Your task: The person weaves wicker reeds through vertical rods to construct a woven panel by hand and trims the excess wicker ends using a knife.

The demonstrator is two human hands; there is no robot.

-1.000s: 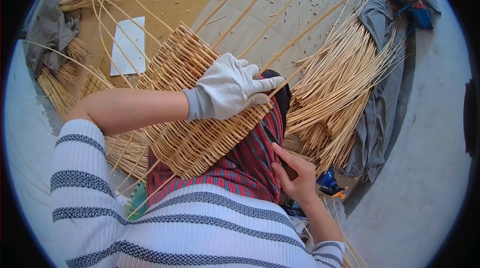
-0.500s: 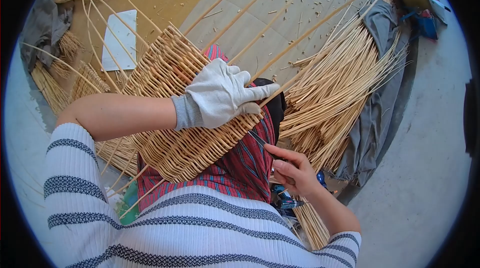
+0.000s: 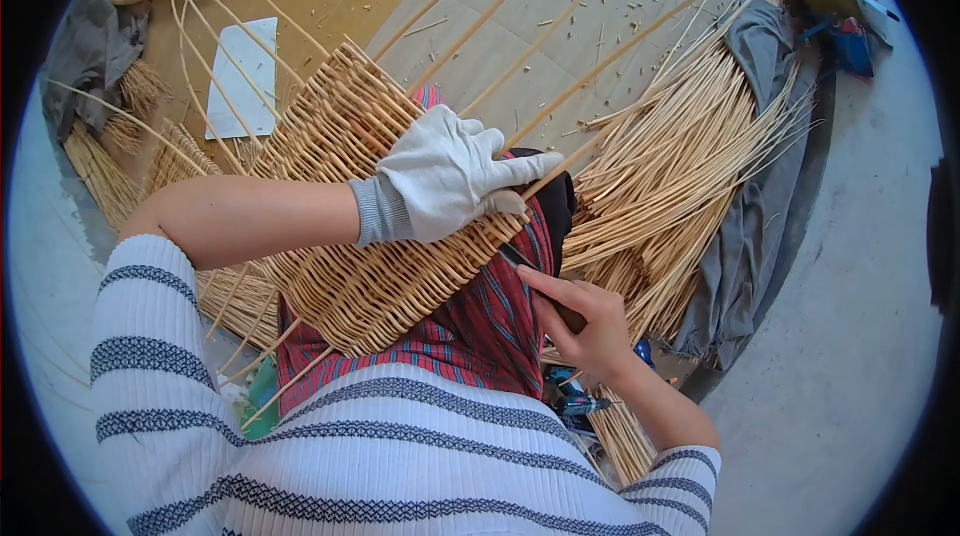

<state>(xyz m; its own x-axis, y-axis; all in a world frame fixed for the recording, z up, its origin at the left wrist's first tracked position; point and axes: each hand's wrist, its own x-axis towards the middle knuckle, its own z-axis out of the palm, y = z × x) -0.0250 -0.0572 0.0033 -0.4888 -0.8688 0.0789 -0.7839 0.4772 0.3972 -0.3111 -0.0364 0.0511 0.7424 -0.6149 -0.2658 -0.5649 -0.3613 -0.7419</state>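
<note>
A woven wicker panel [image 3: 390, 286] lies across my lap on red striped cloth [image 3: 470, 336], long stakes sticking out of its upper right and lower left sides. My left hand [image 3: 450, 174], in a pale glove, rests on the panel's right part; its fingers are closed around a stake at the corner, with the index finger stretched along it. Below that corner my bare right hand [image 3: 580, 321] grips a dark-handled knife [image 3: 570, 318]. The blade points up and left to the panel's lower right edge, and its tip is hard to make out.
A large bundle of wicker rods [image 3: 670, 196] lies on grey cloth [image 3: 750, 216] at the right. White paper [image 3: 243, 76] is on the floor at the upper left. A power tool [image 3: 580, 402] and more rods [image 3: 622, 436] lie beneath my right forearm.
Over the last second, the panel and my left hand have shifted slightly left in view. My right hand moved down, then back up a little, with the knife staying near the panel's edge.
</note>
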